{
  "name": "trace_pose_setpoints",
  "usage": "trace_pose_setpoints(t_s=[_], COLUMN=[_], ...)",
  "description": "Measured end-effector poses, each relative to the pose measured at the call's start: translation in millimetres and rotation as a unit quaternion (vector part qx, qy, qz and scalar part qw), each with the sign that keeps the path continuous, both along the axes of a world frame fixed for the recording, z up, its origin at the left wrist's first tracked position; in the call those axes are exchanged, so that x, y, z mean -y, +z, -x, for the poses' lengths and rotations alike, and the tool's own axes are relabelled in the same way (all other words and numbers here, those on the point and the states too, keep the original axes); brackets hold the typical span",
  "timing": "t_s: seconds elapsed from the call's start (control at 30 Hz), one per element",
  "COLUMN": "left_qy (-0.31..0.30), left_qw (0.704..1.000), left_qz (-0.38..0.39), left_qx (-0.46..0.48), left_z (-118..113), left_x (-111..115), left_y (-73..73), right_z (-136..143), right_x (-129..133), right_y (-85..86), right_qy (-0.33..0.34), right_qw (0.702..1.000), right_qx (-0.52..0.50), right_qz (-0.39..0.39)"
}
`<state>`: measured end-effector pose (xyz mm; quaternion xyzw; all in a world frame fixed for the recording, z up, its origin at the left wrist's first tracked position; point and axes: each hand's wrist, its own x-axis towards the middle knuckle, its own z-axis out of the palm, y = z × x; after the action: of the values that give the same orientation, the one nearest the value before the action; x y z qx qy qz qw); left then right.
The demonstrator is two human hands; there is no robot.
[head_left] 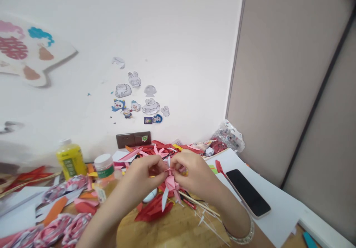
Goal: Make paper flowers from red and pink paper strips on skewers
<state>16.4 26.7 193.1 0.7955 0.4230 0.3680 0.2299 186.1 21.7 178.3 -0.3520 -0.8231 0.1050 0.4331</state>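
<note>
Pink folded-paper flower [171, 183] — creased, pointed petals — is pinched between both hands. Left hand [144, 174] and right hand [194, 174] close their fingertips on its top, seemingly a thin fold.

A phone [248, 193] lies face up on white paper [278, 203] at the right of the wooden counter [167, 233]. At the left stand a yellow bottle [71, 160] and, beside it, a small jar [104, 166] with a white lid. Red paper [152, 209] and thin sticks [204, 212] lie mid-counter, patterned scraps [62, 229] at the near left. Cartoon stickers [139, 99] dot the wall above a brown socket [134, 139]. A plastic bag [230, 135] sits in the corner.
</note>
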Motion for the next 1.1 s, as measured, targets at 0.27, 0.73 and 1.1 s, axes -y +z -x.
trace_pose_setpoints(t_s=[0.27, 0.73, 1.1], left_qy=[-0.038, -0.031, -0.089], left_qw=[0.998, 0.998, 0.969], left_qz=[0.042, 0.06, 0.185], left_qx=[-0.033, -0.013, 0.137], left_z=[9.1, 5.2, 23.6], left_x=[-2.8, -1.2, -2.8], left_y=[-3.1, -1.4, 4.2], right_z=[3.7, 4.1, 6.4], right_x=[2.8, 6.0, 7.0], right_y=[0.0, 0.2, 1.4], right_qy=[0.019, 0.017, 0.014], right_qw=[0.999, 0.999, 0.998], right_qx=[-0.014, -0.018, -0.057], right_qz=[0.026, 0.03, 0.001])
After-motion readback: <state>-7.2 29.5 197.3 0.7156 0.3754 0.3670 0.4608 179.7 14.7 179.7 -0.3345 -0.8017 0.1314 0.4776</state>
